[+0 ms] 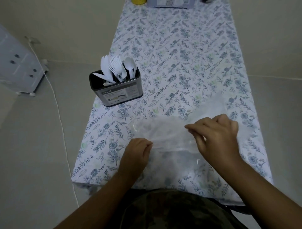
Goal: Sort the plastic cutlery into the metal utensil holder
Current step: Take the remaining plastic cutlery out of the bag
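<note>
A metal utensil holder (116, 91) stands at the table's left edge, with white plastic knives, forks and spoons (117, 69) standing upright in it. A clear plastic bag (166, 134) lies flat on the floral tablecloth near me. My left hand (138, 152) pinches the bag's near left edge with curled fingers. My right hand (215, 135) rests on the bag's right part, its fingers curled and pinching the plastic. No loose cutlery shows on the cloth or inside the bag.
The long table (179, 57) wears a blue floral cloth. A yellow object (138, 1) and a printed box (171, 3) sit at its far end. A white cabinet on wheels (19, 65) and a white cable (57, 104) lie on the floor to the left.
</note>
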### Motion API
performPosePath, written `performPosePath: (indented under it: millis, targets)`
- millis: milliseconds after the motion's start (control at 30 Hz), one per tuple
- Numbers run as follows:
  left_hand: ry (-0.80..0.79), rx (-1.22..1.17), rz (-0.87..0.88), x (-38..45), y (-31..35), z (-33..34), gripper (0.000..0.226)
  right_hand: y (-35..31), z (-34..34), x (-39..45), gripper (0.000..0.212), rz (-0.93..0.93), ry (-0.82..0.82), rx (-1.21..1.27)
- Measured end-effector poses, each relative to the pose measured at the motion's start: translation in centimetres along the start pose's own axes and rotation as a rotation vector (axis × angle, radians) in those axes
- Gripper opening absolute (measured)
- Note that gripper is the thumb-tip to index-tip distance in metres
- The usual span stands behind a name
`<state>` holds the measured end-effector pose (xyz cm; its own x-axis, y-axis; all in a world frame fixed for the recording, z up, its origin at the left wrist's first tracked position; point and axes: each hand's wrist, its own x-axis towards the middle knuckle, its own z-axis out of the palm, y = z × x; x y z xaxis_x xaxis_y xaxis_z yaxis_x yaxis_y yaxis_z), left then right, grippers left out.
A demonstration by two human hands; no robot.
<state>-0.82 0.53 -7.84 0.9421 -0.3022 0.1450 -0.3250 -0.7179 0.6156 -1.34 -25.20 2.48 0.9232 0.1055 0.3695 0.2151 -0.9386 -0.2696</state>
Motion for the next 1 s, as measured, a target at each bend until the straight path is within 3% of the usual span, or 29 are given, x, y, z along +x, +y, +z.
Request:
performPosePath:
  millis: [300,633,767,900,1000]
  targets:
    - [0.034,0.037,0.019,0.0,0.5,-0.1,0.012,-0.5,-0.2,-1.1,0.017,0.014,0.039,0.034]
    - [0.080,-0.115,-0.039,1.1,2.0,-1.6,0.004,-0.5,1.5,-2.0,0.022,0.202,-0.185,0.104]
    - [0.163,-0.296,-0.218,1.9,3.7,-3.3,0.010,-3.8,2.4,-1.7,0.029,0.180,-0.322,0.153]
    - [0.119,-0.753,-0.492,3.1,5.3,-5.1,0.030,-7.3,3.9,-0.8,0.054,0.115,-0.398,0.072]
    - [0.060,-0.999,-0.541,3.7,6.0,-6.0,0.027,-8.1,4.9,-0.6,0.052,0.111,-0.424,0.009]
